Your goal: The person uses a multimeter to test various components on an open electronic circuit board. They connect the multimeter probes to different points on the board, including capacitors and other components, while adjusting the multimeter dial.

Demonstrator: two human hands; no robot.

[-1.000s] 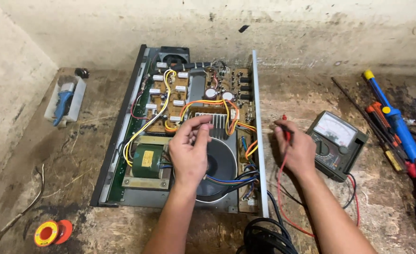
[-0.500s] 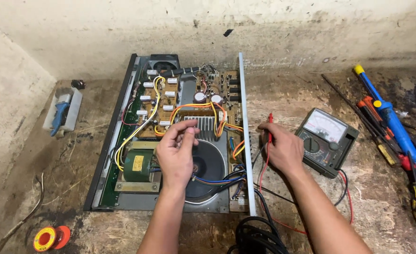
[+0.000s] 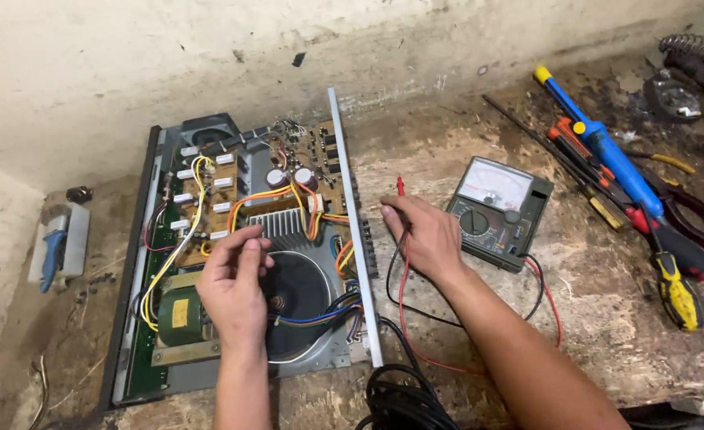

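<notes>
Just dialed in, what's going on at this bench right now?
A person is working on an opened amplifier chassis with an analog multimeter beside it. The left hand hovers over the round transformer, fingers pinched; what they pinch is too small to tell. The right hand holds the red probe just right of the chassis, its tip on no part. Screwdrivers and pliers lie at far right.
</notes>
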